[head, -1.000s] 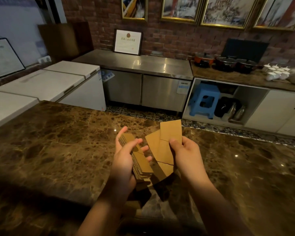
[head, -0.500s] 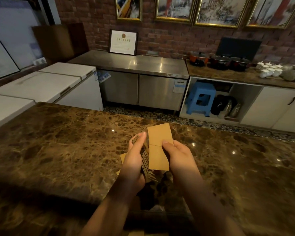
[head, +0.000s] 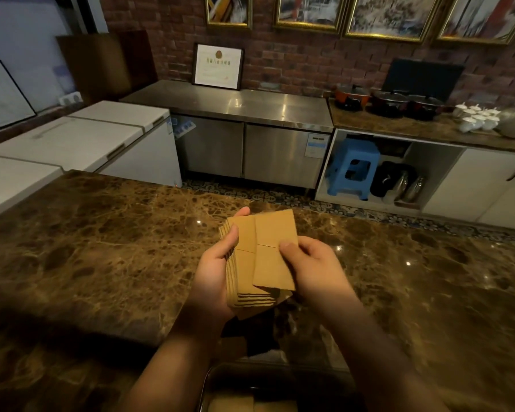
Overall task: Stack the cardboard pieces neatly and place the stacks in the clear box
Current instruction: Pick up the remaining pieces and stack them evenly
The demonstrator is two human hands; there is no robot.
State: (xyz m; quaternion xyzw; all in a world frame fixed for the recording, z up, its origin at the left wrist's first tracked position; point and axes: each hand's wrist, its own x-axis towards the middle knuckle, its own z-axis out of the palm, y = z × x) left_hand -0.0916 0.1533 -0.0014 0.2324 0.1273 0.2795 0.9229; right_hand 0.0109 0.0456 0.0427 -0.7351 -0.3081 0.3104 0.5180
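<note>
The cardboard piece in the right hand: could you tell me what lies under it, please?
Under the cardboard piece sits the cardboard stack, in the left hand grip. The stack's layered edges show; its right part and the counter below are covered.

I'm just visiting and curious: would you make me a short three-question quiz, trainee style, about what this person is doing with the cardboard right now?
1. True or false: the cardboard stack lies flat on the marble counter.
2. Which hand holds the single cardboard piece over the stack: A) left hand, B) right hand, C) neither?
3. Fill in: the single piece sits shifted toward the ____ side of the stack, not squared with it.

Key
1. False: the left hand grips it above the counter.
2. B: its thumb pinches the piece's right edge.
3. Right.
</note>
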